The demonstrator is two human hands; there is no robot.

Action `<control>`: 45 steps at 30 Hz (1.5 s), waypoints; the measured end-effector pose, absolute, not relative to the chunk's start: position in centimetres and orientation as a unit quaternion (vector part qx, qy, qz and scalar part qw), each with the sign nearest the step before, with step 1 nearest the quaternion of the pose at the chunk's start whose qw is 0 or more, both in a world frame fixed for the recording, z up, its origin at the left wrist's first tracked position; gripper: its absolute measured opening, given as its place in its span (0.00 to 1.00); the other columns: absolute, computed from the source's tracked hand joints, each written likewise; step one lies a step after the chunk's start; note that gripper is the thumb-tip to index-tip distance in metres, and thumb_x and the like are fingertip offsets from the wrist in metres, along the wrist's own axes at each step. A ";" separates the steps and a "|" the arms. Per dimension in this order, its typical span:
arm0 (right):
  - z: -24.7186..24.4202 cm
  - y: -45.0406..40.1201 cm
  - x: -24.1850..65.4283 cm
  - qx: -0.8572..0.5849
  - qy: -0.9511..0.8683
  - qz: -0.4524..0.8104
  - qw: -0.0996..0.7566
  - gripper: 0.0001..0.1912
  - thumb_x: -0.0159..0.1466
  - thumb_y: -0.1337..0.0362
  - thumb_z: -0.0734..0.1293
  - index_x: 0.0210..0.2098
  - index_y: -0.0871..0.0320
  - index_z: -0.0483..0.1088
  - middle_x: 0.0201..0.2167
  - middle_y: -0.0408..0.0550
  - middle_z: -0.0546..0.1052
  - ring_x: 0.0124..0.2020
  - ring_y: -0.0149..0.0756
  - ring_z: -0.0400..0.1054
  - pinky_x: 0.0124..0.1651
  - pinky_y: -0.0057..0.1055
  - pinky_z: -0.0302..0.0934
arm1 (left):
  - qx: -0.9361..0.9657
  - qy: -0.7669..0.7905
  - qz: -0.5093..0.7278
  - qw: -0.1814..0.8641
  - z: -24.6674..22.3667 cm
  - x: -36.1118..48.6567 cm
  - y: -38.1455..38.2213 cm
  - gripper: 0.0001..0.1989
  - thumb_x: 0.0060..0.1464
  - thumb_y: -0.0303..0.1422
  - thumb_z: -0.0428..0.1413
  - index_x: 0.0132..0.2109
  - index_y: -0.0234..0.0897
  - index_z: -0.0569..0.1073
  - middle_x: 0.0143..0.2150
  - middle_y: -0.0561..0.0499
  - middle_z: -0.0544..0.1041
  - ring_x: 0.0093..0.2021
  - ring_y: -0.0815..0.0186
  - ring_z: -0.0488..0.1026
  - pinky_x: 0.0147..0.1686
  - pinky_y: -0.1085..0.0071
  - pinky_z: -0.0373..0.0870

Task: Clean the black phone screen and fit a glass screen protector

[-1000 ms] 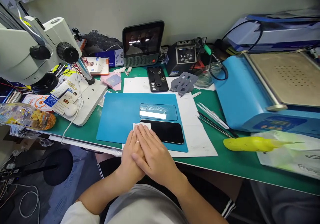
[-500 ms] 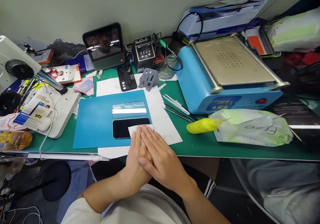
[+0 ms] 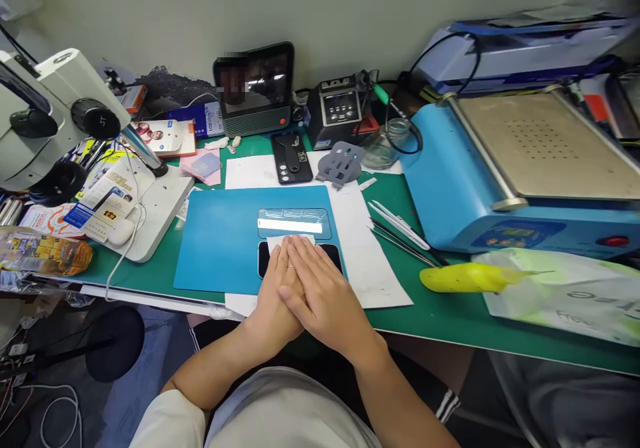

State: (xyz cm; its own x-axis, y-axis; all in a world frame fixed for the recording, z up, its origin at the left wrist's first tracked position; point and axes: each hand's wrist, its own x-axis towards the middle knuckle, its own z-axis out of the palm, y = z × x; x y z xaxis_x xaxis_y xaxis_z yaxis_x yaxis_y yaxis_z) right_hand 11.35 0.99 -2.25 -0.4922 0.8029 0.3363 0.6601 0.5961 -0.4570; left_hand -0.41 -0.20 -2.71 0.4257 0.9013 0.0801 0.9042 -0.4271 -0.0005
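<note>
A phone (image 3: 263,251) with a dark screen lies face up on the blue mat (image 3: 215,241). Pressed against its screen is a white wipe (image 3: 277,240), mostly covered by fingers. My left hand (image 3: 280,301) lies flat over the wipe, fingers stretched out. My right hand (image 3: 320,288) rests on top of it, fingers straight and its thumb across the back of the left hand. Just behind the phone sits a clear screen protector (image 3: 320,218) with a white strip on it.
A second phone (image 3: 291,159) and a grey stand (image 3: 341,163) are at the back. Tweezers (image 3: 400,225) lie to the right, before a blue heating plate machine (image 3: 450,181). A yellow dropper bottle (image 3: 460,278) rests by a wipes pack (image 3: 565,301). A microscope (image 3: 90,108) stands left.
My stacked hands and the wipe have slid left along the phone, baring its right end. The camera view has turned left, so the whole bench appears shifted right.
</note>
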 end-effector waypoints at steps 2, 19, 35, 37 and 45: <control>-2.1 0.9 10.0 -0.419 -0.860 0.132 0.260 0.38 0.75 0.54 0.57 0.76 0.67 0.44 0.73 0.64 0.58 0.75 0.53 0.51 0.73 0.57 0.54 | -0.842 -0.539 -0.032 0.011 -2.4 -2.0 -0.4 0.33 0.70 0.35 0.47 0.75 0.24 0.51 0.77 0.32 0.53 0.77 0.47 0.49 0.74 0.48 0.54; -2.2 -3.5 8.7 -0.376 -0.876 0.133 0.271 0.43 0.75 0.52 0.58 0.77 0.68 0.34 0.74 0.67 0.56 0.76 0.54 0.49 0.70 0.57 0.59 | -0.846 -0.529 -0.038 0.060 -1.3 -4.3 -5.2 0.34 0.68 0.39 0.48 0.74 0.23 0.54 0.75 0.31 0.57 0.75 0.46 0.55 0.72 0.51 0.57; -2.3 -0.2 16.1 -0.450 -0.849 0.131 0.243 0.43 0.74 0.47 0.58 0.77 0.64 0.41 0.74 0.62 0.57 0.75 0.53 0.50 0.73 0.58 0.54 | -0.881 -0.472 -0.033 0.005 -2.6 3.7 0.0 0.37 0.67 0.40 0.51 0.74 0.23 0.53 0.76 0.29 0.53 0.77 0.43 0.50 0.74 0.47 0.53; -2.1 0.5 15.2 -0.447 -0.854 0.132 0.230 0.43 0.73 0.45 0.57 0.76 0.67 0.45 0.74 0.64 0.57 0.76 0.53 0.50 0.73 0.58 0.53 | -0.878 -0.477 -0.029 0.006 -2.5 2.9 0.4 0.36 0.67 0.40 0.51 0.74 0.24 0.53 0.76 0.30 0.54 0.77 0.44 0.50 0.74 0.48 0.53; -1.8 0.9 10.0 -0.411 -0.876 0.124 0.220 0.45 0.73 0.42 0.55 0.73 0.75 0.53 0.73 0.69 0.58 0.75 0.54 0.50 0.75 0.55 0.50 | -0.845 -0.533 -0.018 0.024 -2.9 -2.0 -0.2 0.37 0.68 0.40 0.50 0.75 0.25 0.51 0.77 0.32 0.52 0.77 0.46 0.50 0.75 0.50 0.53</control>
State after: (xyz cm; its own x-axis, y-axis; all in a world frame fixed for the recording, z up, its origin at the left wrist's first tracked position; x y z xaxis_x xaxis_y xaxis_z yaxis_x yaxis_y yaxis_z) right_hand 9.97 0.88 -1.82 -0.5662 0.7741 0.2831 0.6652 0.6319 -0.3977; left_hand -1.95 -0.22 -2.94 0.4304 0.9010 0.0551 0.9026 -0.4299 -0.0211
